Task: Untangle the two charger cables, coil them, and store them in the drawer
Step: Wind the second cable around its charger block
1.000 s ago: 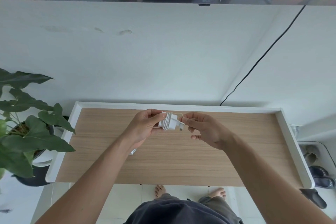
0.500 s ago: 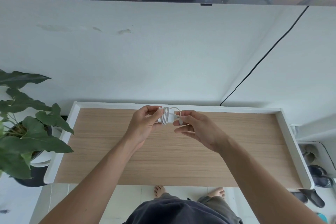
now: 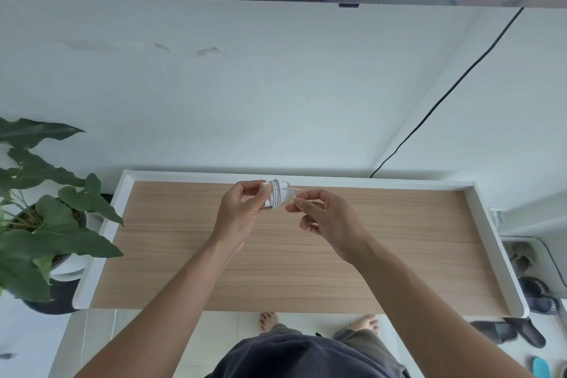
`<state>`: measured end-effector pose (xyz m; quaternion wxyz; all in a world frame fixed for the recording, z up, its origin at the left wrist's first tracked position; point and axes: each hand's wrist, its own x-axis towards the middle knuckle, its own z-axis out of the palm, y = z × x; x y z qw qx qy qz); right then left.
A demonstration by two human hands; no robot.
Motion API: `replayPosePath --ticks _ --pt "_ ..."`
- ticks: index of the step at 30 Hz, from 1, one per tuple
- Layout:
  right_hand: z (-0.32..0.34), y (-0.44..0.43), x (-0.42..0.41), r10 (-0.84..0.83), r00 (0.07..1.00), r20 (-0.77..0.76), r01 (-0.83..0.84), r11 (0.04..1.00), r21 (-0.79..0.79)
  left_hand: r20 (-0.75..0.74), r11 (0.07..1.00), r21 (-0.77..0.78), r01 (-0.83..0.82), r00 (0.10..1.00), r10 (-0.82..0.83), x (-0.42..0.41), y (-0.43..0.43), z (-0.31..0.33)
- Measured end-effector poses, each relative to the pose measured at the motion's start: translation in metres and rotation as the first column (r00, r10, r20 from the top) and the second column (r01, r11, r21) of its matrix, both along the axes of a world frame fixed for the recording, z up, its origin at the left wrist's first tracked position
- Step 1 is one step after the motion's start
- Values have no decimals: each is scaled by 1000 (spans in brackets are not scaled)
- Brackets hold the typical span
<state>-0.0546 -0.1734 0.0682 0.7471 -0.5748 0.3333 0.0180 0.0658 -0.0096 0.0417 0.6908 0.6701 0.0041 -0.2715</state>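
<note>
A white charger (image 3: 277,198) with its white cable wound around it in several turns is held above the far middle of the wooden tabletop (image 3: 399,248). My left hand (image 3: 242,213) grips the charger from the left. My right hand (image 3: 322,218) pinches the short loose end of the cable (image 3: 293,192) just to the right of the charger. No second cable and no drawer show in this view.
The table has a raised white rim (image 3: 497,242) at back and sides. A leafy potted plant (image 3: 40,218) stands at the left. A black wire (image 3: 435,107) runs down the wall. Shoes and slippers (image 3: 534,294) lie on the floor at the right.
Both hands rose slightly toward the back of the table. My right hand has drawn away from the charger to the right, pulling the cable's short end out.
</note>
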Motion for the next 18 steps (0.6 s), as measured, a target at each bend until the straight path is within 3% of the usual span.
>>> replayPosePath --ticks 7,14,18 --pt "-3 7 -2 -54 997 46 51 997 62 -95 988 -124 87 991 -99 7 11 -7" --pt "-10 8 -3 27 999 40 -20 984 -178 -112 994 -109 -12 994 0 2 5 -13" --pt "-11 10 -4 37 998 55 -24 974 -224 -112 994 -105 -28 994 17 -2 3 -15"
